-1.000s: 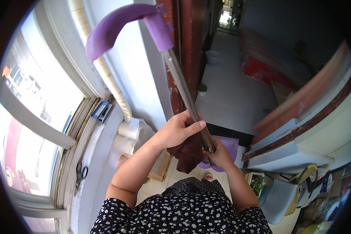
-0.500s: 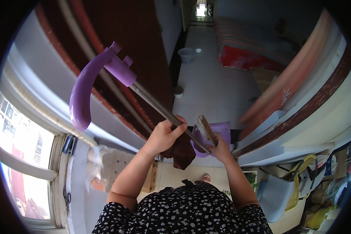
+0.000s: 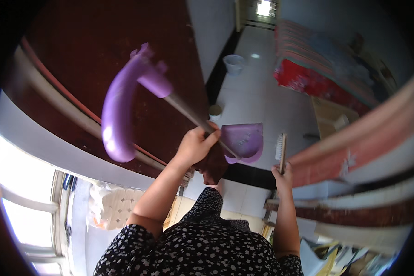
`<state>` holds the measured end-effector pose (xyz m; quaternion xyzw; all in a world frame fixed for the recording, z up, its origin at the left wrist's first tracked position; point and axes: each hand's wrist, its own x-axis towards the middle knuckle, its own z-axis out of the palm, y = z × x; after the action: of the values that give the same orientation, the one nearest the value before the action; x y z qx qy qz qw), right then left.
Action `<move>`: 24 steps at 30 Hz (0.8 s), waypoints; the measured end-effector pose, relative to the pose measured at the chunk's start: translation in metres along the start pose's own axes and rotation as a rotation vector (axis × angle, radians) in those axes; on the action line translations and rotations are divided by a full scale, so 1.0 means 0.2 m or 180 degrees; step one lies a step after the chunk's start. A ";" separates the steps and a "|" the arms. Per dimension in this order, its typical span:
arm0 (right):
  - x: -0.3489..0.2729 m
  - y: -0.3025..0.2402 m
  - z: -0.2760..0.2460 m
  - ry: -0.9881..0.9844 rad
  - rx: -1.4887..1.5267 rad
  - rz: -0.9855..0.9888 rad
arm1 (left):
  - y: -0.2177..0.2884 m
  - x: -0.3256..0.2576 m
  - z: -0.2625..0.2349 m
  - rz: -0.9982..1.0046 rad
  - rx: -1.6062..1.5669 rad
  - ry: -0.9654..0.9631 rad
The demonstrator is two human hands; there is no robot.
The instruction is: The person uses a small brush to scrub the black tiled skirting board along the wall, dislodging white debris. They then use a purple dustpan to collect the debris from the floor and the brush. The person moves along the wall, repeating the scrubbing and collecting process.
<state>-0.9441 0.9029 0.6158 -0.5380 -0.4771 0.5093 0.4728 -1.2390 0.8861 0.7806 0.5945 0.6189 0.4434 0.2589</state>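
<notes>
Head view, left hand (image 3: 195, 146) gripping purple dustpan (image 3: 244, 141) pole, right hand (image 3: 282, 177) brush (image 3: 280, 148).

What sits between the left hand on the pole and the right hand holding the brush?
In the head view, the purple dustpan lies between the left hand on the pole and the right hand gripping the brush.

You had two hands in view: your left hand (image 3: 195, 146) and your right hand (image 3: 282, 177); you held one long-handled purple dustpan (image 3: 244, 141) and one hand brush (image 3: 280, 148); on the floor you had one pale bucket (image 3: 233, 64) and one small round jar (image 3: 215, 112); you had one bed (image 3: 326, 60); by the window, one pack of paper rolls (image 3: 110, 207)
</notes>
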 end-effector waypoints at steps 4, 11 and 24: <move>0.44 0.07 0.10 -0.0205 0.0156 0.0187 | -0.13 0.41 0.04 -0.0307 0.0314 -0.0193; 1.15 -0.24 0.57 -0.0751 0.0031 0.0385 | -0.64 1.01 0.08 -0.0011 0.0651 -0.0012; 2.14 -0.39 0.96 -0.2142 0.0183 0.0697 | -0.49 1.70 0.11 -0.0662 0.1322 0.0014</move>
<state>-1.1277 1.3417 0.6453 -0.3745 -0.5310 0.7190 0.2466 -1.3232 1.2301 0.7566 0.5670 0.7553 0.2787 0.1739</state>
